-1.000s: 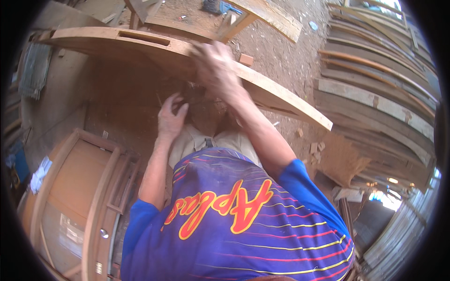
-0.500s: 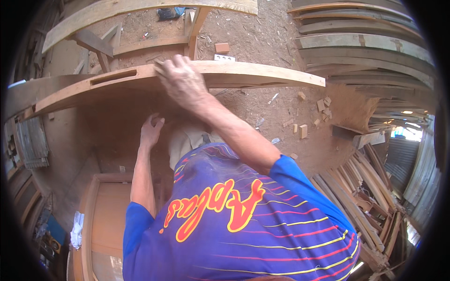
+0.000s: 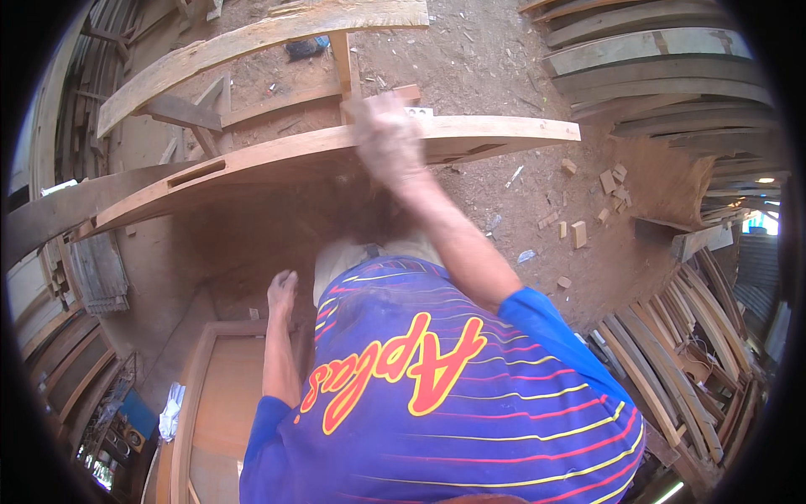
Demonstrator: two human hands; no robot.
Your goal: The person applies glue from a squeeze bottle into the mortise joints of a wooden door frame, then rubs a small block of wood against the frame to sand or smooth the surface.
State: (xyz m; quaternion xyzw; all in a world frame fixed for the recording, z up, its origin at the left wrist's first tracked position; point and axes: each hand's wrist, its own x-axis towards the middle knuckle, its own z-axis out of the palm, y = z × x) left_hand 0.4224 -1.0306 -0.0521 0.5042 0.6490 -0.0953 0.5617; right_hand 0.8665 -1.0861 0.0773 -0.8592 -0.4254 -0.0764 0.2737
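A long pale wooden workpiece [image 3: 495, 128] stretches across in front of me with its narrow edge up. A slot [image 3: 197, 173] is cut into that edge toward the left. My right hand [image 3: 388, 143] presses on the edge near its middle, smeared by motion. Its fingers are closed over something I cannot make out. Lower down, my left hand [image 3: 283, 292] hangs in the air beside my body, apart from the workpiece. Its fingers are loosely curled, with nothing visible in them.
Beyond the workpiece stands a rough wooden trestle [image 3: 269, 40]. A white power strip [image 3: 420, 112] and a reddish block [image 3: 406, 94] lie on the dirt floor. Wood offcuts [image 3: 579, 234] are scattered right. Stacked boards [image 3: 655, 88] fill the far right. A framed panel [image 3: 227, 395] lies lower left.
My right hand has slid to the right along the workpiece's edge. My left hand has dropped back toward my body, and its fingers have curled in. The view has shifted slightly.
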